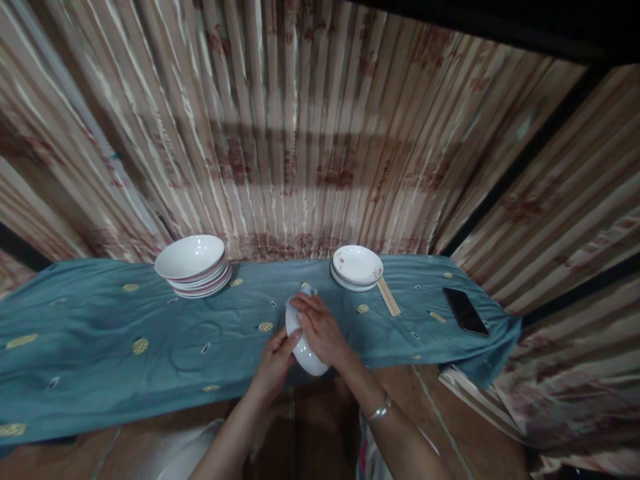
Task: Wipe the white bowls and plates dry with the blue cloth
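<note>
Above the front part of the table, a glossy white dish [311, 360] is tilted steeply between my hands; whether it is a plate or a bowl I cannot tell. My left hand [277, 350] grips its left edge, thumb on the near face. A pale bluish cloth [309, 291] shows beyond the fingers of my right hand [320, 328], which presses it against the dish. Much of the cloth is hidden under that hand. Beyond my hands to the right is a stack of small floral plates [356, 265], and to the left a stack of white bowls [193, 259].
A blue-green cloth with yellow motifs covers the long table [165, 327]. Pale wooden chopsticks [389, 298] lie beside the plates, and a black phone [465, 311] rests near the right end. Pleated patterned curtains [300, 133] hang behind and at the right.
</note>
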A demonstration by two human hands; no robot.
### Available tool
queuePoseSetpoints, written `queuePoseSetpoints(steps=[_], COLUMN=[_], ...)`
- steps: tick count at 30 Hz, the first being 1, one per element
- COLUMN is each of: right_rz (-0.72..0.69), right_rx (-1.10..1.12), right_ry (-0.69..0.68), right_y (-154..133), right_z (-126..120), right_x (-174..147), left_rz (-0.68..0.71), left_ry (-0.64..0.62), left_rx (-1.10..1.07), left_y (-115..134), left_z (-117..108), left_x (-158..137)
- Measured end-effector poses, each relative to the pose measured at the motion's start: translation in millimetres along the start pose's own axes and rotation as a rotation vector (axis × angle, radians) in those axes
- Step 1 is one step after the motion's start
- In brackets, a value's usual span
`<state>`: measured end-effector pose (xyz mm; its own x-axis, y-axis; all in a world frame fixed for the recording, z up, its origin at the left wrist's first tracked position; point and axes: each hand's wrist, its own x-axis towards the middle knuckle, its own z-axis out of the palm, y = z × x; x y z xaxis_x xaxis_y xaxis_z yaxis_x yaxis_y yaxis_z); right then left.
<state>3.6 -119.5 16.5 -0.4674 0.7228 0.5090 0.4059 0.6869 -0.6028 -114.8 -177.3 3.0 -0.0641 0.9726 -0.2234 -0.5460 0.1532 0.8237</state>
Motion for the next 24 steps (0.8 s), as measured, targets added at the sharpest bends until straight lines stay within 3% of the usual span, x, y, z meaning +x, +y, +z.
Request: queuePoseSetpoints(steps=[6, 12, 18, 24], right_rz=[0.277, 0.5, 0.577, 0.697], right_rx=[0.249, 0.27, 0.319, 0.484], right_ry=[0.042, 0.196, 0.268, 0.347], right_y=[44, 80, 75, 40], right_z=[-3, 9, 20, 32], right_x=[21, -10, -52, -67], left_rz=[-0.015, -0.022, 0.0, 0.103], left_ry=[-0.019, 0.0, 0.003, 0.02], left_rx=[0.043, -0.015, -0.076, -0.036], left_y=[-3, 2, 7, 0], left_z=[0, 2, 6, 7], left_x=[-4, -4, -5, 1])
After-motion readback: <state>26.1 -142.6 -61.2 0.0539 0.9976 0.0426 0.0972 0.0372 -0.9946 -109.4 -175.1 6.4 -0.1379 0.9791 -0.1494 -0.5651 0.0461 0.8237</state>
